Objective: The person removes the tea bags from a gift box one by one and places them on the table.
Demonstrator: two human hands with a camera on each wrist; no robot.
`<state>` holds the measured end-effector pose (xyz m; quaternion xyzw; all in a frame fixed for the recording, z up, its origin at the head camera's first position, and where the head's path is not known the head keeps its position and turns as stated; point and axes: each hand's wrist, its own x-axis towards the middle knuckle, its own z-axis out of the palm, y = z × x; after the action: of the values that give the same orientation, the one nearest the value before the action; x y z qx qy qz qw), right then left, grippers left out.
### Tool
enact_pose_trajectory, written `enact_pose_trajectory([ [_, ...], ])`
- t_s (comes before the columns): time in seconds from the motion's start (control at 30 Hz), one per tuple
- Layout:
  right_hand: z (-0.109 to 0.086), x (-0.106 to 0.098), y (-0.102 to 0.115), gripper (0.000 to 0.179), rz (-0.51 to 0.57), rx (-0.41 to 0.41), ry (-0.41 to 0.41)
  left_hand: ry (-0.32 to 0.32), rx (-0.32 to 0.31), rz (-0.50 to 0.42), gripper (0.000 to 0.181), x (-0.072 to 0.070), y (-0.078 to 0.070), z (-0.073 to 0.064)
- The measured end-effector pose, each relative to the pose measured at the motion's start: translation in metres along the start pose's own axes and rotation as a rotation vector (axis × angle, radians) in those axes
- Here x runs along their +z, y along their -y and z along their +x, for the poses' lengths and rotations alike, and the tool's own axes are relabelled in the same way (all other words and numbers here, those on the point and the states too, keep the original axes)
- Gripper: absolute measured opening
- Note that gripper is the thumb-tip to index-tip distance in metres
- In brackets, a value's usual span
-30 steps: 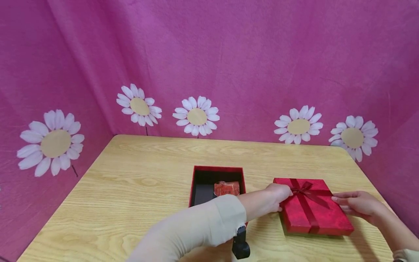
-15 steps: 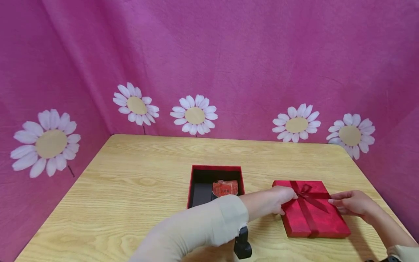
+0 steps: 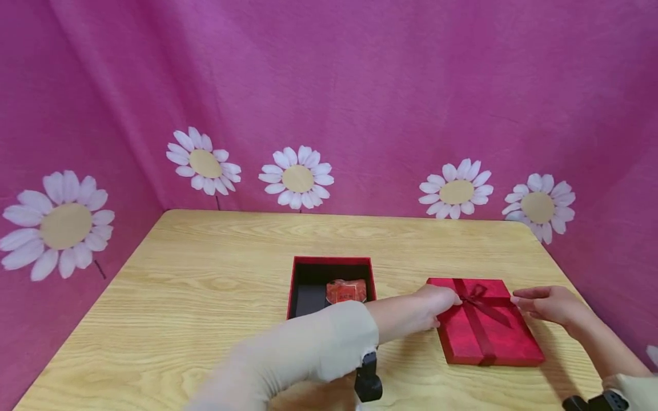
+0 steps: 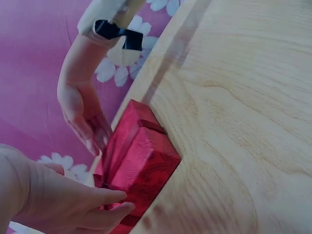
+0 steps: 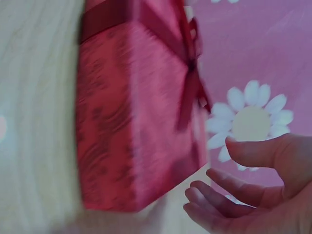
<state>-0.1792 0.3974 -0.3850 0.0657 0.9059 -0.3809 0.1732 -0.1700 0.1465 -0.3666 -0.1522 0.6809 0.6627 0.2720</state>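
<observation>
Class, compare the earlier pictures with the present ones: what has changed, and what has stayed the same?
The right hand seems to have let go: its fingers are now open beside the red lid they held earlier. The lid appears lowered a little, onto the table. The left hand still holds the lid's left side. The open box stays put, the packet inside it.

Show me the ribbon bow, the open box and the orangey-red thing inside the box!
Ribbon bow (image 5: 192, 65): right wrist view, on its knot.
Open box (image 3: 310, 299): head view, on its bare dark floor.
Orangey-red thing (image 3: 346, 291): head view, on the middle of the part that shows.
</observation>
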Motion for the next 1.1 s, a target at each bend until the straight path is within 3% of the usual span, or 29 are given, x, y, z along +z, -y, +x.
enact_pose_trajectory([
  [0.13,-0.006,-0.002,0.018,0.058,-0.050,-0.041,-0.033,0.099,0.000,0.047,0.028,-0.022,-0.010,-0.019],
  [0.27,-0.008,0.005,0.034,0.060,-0.001,-0.074,-0.018,0.212,0.051,0.125,0.030,-0.051,-0.021,-0.033],
  [0.37,-0.007,0.014,0.045,0.060,0.018,-0.103,0.009,0.292,0.107,0.192,0.027,-0.074,-0.029,-0.036],
  [0.5,-0.004,0.029,0.063,0.061,0.001,-0.108,0.031,0.338,0.162,0.252,0.021,-0.105,-0.036,-0.033],
  [0.67,-0.002,0.050,0.084,0.062,0.006,-0.123,0.049,0.312,0.175,0.254,0.026,-0.147,-0.036,-0.026],
  [0.83,0.001,0.068,0.102,0.064,0.180,-0.135,0.143,0.256,0.168,0.219,0.031,-0.181,-0.032,-0.020],
  [0.97,0.003,0.081,0.114,0.064,0.279,-0.154,0.215,0.193,0.152,0.191,0.033,-0.199,-0.027,-0.018],
  [1.1,0.006,0.093,0.126,0.063,0.325,-0.192,0.283,0.161,0.113,0.175,0.037,-0.207,-0.020,-0.018],
])
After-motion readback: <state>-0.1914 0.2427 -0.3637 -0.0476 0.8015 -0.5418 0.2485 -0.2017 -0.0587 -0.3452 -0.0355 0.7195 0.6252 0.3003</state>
